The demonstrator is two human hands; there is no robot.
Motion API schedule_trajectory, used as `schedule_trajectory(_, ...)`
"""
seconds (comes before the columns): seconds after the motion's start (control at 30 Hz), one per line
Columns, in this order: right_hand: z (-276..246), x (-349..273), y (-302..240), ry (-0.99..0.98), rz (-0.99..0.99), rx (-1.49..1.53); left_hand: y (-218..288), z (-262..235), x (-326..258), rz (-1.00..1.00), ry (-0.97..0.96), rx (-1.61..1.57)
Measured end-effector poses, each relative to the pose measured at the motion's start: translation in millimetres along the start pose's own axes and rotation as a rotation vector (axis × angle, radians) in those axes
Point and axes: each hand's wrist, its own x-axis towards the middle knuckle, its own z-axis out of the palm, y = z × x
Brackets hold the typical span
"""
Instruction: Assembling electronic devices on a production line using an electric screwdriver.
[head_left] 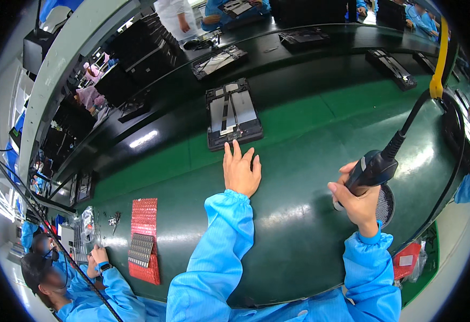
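Observation:
An opened tablet (234, 114), black-framed with silvery battery panels and dark ribbon cables, lies in the middle of the bench. My left hand (241, 170) stretches toward its near edge, fingers apart, with the fingertips at or just touching that edge. Wrapped in my right hand (361, 203) is a black corded electric screwdriver (373, 169), its cable rising to the upper right. Its tip is hidden behind my fingers. Beside and partly behind that hand sits a round dish (387, 206) with a dark, grainy-looking filling.
Red bubble wrap (145, 214) with a sheet of small grey parts (141, 250) lies at left. More opened tablets (220, 61) (391, 68) stand along the dark far strip. A co-worker (47, 279) sits at lower left. The screwdriver's cable (450, 185) loops down at right.

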Motion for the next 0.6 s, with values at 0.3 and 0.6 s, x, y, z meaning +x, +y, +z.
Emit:
schedule_trajectory(0.3, -1, 0, 4, 0.013, -0.012, -0.038, -2, 5, 1, 0.021, -0.067, 0.052)
schedule_trajectory(0.6, 12, 5, 0, 0.145, -0.306, -0.035, 2, 2, 0, -0.002, -0.055, 0.012)
